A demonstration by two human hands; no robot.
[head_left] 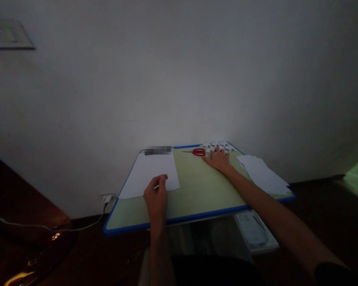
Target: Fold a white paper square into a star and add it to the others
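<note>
My left hand (156,194) hovers over or rests on the near edge of a white sheet stack (149,169), fingers curled in and thumb against them. Whether anything is between those fingers is hidden. At the far right of the table, my right hand (220,159) lies with fingers spread, its fingertips at a pile of small cut paper pieces (217,145). Just left of that hand are red-handled scissors (198,151), blades pointing left. A dark, blurred-out long object (158,150) sits along the top edge of the stack.
The pale yellow-green table (197,190) has a blue rim and stands against a grey wall. More white sheets (262,174) lie at its right side. Below is a shelf with a flat white item (255,230). A white plug (107,199) and its cable are at the left.
</note>
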